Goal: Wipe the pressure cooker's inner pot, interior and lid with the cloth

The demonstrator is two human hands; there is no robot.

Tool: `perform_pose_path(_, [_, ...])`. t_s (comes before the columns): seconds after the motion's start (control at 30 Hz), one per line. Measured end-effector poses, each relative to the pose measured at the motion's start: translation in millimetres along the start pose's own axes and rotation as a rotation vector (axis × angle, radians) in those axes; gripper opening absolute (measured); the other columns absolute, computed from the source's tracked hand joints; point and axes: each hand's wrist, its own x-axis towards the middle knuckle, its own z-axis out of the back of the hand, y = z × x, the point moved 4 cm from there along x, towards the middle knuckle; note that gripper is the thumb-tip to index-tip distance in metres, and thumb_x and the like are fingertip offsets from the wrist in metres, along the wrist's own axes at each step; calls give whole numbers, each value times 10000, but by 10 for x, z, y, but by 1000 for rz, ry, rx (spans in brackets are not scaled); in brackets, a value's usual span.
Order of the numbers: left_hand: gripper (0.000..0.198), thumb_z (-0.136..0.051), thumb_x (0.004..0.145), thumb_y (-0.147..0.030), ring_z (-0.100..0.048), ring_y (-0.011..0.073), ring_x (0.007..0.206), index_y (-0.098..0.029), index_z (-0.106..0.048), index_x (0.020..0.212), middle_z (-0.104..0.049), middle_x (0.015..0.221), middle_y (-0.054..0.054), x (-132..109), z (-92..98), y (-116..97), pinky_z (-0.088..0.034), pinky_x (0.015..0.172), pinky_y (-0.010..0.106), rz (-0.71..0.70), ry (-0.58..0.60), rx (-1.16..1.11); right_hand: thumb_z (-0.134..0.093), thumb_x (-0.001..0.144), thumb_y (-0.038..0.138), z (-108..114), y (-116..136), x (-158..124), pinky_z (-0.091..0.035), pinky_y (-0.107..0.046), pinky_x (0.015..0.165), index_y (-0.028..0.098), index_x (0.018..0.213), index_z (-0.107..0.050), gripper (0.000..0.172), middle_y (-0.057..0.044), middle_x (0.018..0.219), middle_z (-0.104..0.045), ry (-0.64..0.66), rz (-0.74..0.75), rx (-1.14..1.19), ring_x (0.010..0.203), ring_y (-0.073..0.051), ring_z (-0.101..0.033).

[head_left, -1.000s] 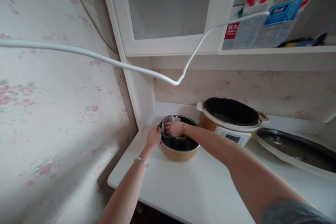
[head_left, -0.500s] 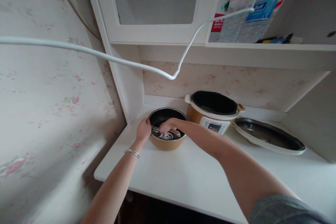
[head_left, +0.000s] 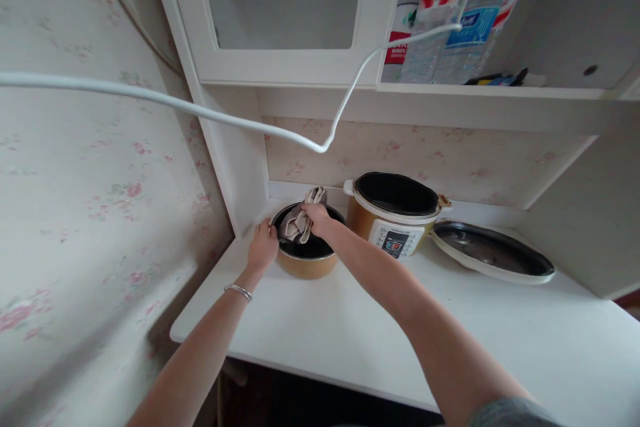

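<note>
A round inner pot (head_left: pixel 306 269), black inside and tan outside, stands on the white counter. My left hand (head_left: pixel 263 244) grips its rim on the left side, with the fingers closed over the edge. Bunched in my right hand (head_left: pixel 316 217) is a grey and cream cloth (head_left: pixel 296 225), held above the pot's opening. Part of the cloth sticks up past my fingers and part hangs down toward the inside wall. I cannot tell whether the cloth touches the wall.
Right of the pot stands a rice cooker (head_left: pixel 397 240) with its top off. A detached oval lid (head_left: pixel 493 253) lies inner side up on the counter (head_left: pixel 350 327). A white cable (head_left: pixel 220 115) hangs across the view. Plastic bottles (head_left: pixel 445 20) fill the shelf above.
My right hand has lifted the cloth from the pot's bottom up to its rim level and above. My left hand stays on the rim. The view has shifted slightly.
</note>
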Motion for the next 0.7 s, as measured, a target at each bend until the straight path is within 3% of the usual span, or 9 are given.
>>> perform_pose_path(0.13, [405,-259,997,-294,-546,220,1184,-160,-564,1227,-598,1222,125,22,138,34,-398,1064,363,-285,-47,5,-436,952,236,694,71,-251,-532,-238,720,175,1256,-459,311,-68,1078,-648,-101,133,69,850,-135,-648])
perform_pose_path(0.27, [436,-274,1004,-362,-509,209,1241,-179,-578,1258,-576,1316,87,46,285,140,-356,1114,396,-650,100,97,-605,802,214,1496,35,-673,-482,-345,923,261,1256,-520,465,-16,1108,-665,-400,525,-113,1019,-193,-623])
perform_pose_path(0.33, [460,-287,1004,-411,-470,211,1292,-205,-556,1315,-544,1382,65,35,329,193,-337,1126,423,-764,196,184,-606,767,200,1716,-143,-854,-465,-402,955,259,1292,-527,534,-35,1070,-683,-512,610,-229,1028,-232,-627])
perform_pose_path(0.4, [462,-300,1002,-438,-445,211,1323,-243,-540,1346,-510,1424,46,15,347,219,-336,1124,427,-814,263,264,-580,748,171,1755,-421,-953,-461,-428,969,250,1309,-536,569,-58,1069,-688,-540,622,-295,1043,-256,-630])
perform_pose_path(0.47, [446,-321,1000,-436,-446,218,1326,-254,-557,1332,-500,1433,46,-7,346,207,-355,1110,429,-831,274,315,-551,716,129,1639,-746,-974,-438,-448,1014,252,1328,-533,624,-69,1170,-659,-529,614,-323,1132,-269,-594])
perform_pose_path(0.57, [412,-363,994,-412,-487,240,1290,-221,-629,1245,-552,1381,75,-47,331,148,-398,1078,444,-847,212,323,-502,649,67,1311,-1213,-903,-359,-455,1103,247,1382,-489,756,-61,1352,-555,-497,590,-254,1283,-254,-485])
perform_pose_path(0.7, [390,-381,992,-390,-514,246,1267,-197,-669,1172,-607,1313,87,-137,305,95,-428,1065,439,-850,131,289,-442,617,55,885,-1599,-820,-364,-415,1102,212,1432,-425,830,-61,1349,-559,-497,533,-29,1255,-221,-513])
